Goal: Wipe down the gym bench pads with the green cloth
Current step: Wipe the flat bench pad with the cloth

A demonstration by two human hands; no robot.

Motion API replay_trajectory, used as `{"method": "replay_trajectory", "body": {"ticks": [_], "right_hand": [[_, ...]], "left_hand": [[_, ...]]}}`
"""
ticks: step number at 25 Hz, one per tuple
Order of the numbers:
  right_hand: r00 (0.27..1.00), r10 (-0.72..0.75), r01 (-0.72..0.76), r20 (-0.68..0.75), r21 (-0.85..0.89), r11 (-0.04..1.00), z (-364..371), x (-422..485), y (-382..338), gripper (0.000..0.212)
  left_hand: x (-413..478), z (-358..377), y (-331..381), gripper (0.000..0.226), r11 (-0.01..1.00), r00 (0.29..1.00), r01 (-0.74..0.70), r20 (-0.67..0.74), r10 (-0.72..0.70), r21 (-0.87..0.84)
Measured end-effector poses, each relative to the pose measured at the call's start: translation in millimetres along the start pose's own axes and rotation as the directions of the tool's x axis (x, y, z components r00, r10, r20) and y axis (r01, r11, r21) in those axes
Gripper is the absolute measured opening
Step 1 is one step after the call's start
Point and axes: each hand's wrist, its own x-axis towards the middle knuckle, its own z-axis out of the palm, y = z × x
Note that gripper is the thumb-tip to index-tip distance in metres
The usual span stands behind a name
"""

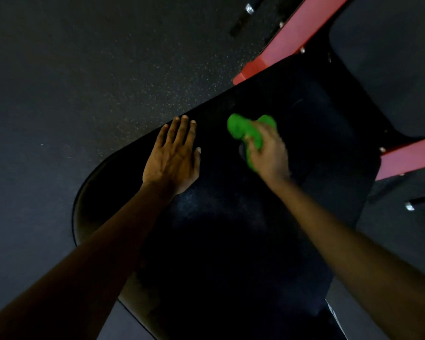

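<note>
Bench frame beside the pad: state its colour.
The bench frame is red; the head view shows it best.

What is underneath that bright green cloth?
The black cushioned gym bench pad lies under the crumpled green cloth, gripped by the right hand. The patch directly beneath is hidden.

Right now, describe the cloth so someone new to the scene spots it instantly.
Start at the big black bench pad mid-view, below the red frame. On it, the right hand grips a bunched cloth. It is the only bright green thing; the left hand beside it lies flat, holding nothing.
</note>
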Motion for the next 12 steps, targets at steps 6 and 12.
{"method": "replay_trajectory", "body": {"ticks": [6,12], "right_hand": [[0.912,0.391,-0.402,-0.128,-0.075,0.913,2,68,21,0.038],[0.985,-0.15,0.148,0.081,0.027,0.989,1,3,8,0.041]], "left_hand": [[2,3,-2,0.064,1.0,1.0,-0.008,0.007,0.008,0.011],[3,5,-3,0.066,1.0,1.0,-0.007,-0.001,0.007,-0.01]]}}
